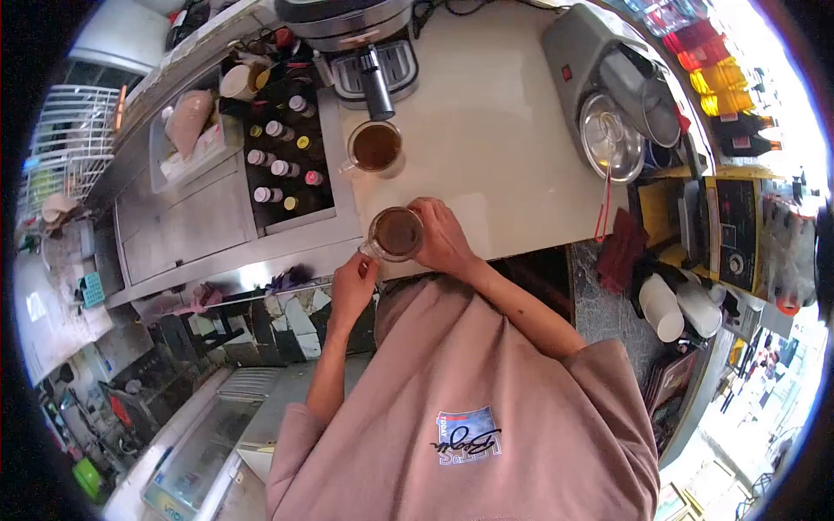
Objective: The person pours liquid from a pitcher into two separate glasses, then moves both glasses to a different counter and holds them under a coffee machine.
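A clear glass mug (398,233) with dark brown liquid in it is at the near edge of the pale counter, close to my shirt. The fingers of my left hand (352,282) pinch its handle at the lower left. Curled against the mug's right side is my right hand (441,236); its fingertips are partly hidden. A second glass mug (376,146), also with brown liquid, stands farther back on the counter, apart from both hands. Just behind it is a coffee machine (352,26) with a black-handled portafilter (375,82) pointing towards me.
Left of the mugs, a recessed rack (282,165) holds several capped bottles. A plastic bin (191,139) with a bag sits beyond it. On the right are a grey appliance (573,65), a metal bowl (611,137) and white cups (660,308). The counter (495,130) lies between.
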